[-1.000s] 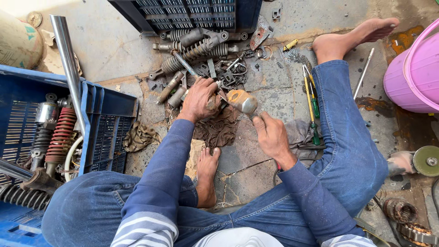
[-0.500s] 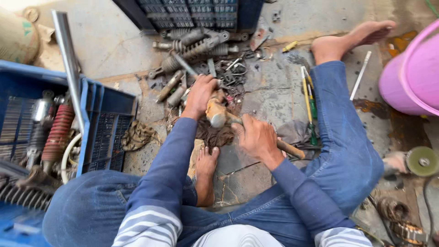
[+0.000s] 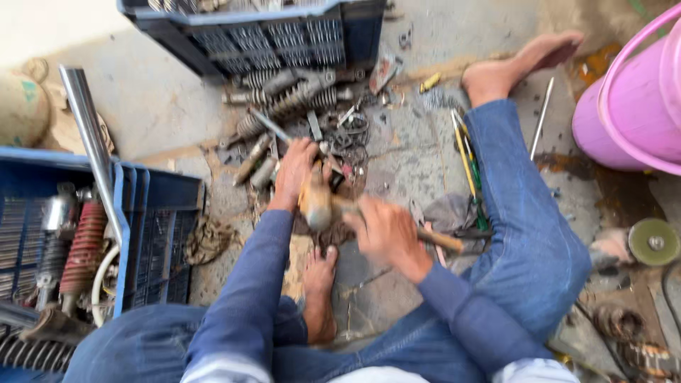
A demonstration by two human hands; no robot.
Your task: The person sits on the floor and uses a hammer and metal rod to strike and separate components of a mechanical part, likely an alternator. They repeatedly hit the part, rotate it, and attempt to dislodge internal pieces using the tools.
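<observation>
Rusted metal parts lie heaped on the concrete floor [image 3: 425, 163] where a person sits barefoot. Right hand [image 3: 386, 234]: grip fully closed round the wooden handle of a hammer [image 3: 319, 202], whose blurred head hangs just left of that hand and just below the left one. Left hand [image 3: 298, 170]: fingers curled down on a small workpiece [image 3: 333, 177] on the floor; what exactly it has hold of cannot be made out through the blur. Beyond the left hand lies a pile of coil springs and shafts [image 3: 291, 99], in front of a dark crate [image 3: 269, 35]. Far left of both hands stands a blue crate [image 3: 152, 234] holding a red spring. Progress, as judged: the piece is under the hammer and not visibly freed; the pile beyond looks unworked.
</observation>
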